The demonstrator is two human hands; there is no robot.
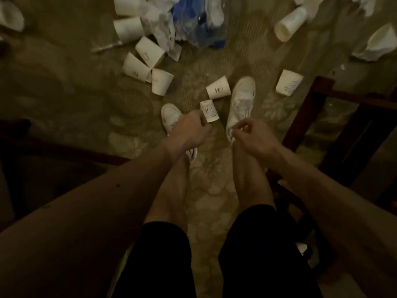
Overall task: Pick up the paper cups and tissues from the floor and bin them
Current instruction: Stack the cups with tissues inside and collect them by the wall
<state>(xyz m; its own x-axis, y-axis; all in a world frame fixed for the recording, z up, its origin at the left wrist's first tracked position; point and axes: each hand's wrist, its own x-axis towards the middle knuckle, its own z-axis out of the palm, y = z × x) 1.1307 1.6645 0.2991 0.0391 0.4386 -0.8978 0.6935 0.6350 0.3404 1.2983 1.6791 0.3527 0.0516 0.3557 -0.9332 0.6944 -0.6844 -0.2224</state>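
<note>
While left hand [190, 127] is pinching printed cup [209, 110], right hand [250, 134] curling, grip unclear; many paper cups [139, 66], tissues [160, 29] lying on floor [64, 82]; binning barely starting.

Bare carpet [204, 67] between cup clusters (shoes [241, 104] nearby)

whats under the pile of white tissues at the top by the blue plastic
The tissues lie over the blue plastic and partly over a paper cup. Whatever else lies beneath is covered.
</note>
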